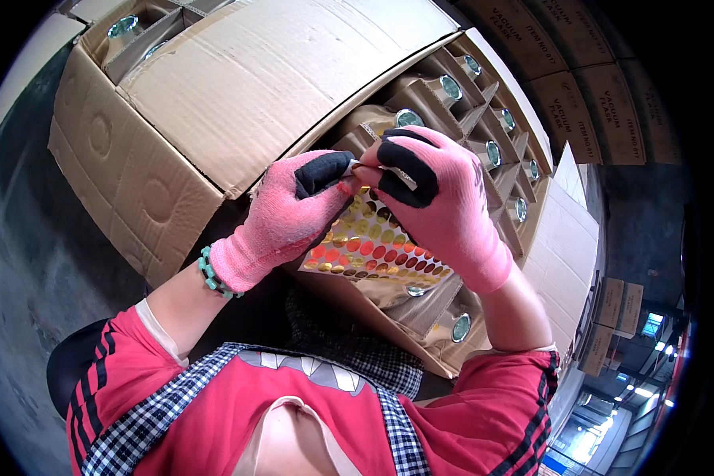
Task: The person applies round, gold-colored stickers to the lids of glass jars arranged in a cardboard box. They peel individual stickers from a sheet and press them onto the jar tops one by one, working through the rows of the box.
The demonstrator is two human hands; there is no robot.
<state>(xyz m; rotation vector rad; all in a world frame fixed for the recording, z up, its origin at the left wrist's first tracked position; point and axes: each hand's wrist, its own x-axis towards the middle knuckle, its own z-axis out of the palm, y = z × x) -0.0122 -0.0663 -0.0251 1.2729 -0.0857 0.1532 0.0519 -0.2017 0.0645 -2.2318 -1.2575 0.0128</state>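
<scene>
Both my hands wear pink knit gloves with black patches and meet over an open carton. My left hand [282, 210] is closed on a sheet of shiny oval stickers [373, 250] in gold, orange and red rows, which hangs below the fingers. My right hand [444, 194] pinches thumb and fingertips together against the left fingertips. A small white bit shows where they meet; what the right fingers hold is too small to tell. Under the sheet, the carton [357, 313] holds several gold flasks [432, 91] with silvery-green round tops, standing between cardboard dividers [476, 119].
A second carton [135, 170] stands at the left, its broad flap [285, 71] reaching toward my hands; more flask tops [123, 26] show in its far corner. Another flap [559, 246] sticks out at the right. Brown cartons [563, 111] are stacked at the far right.
</scene>
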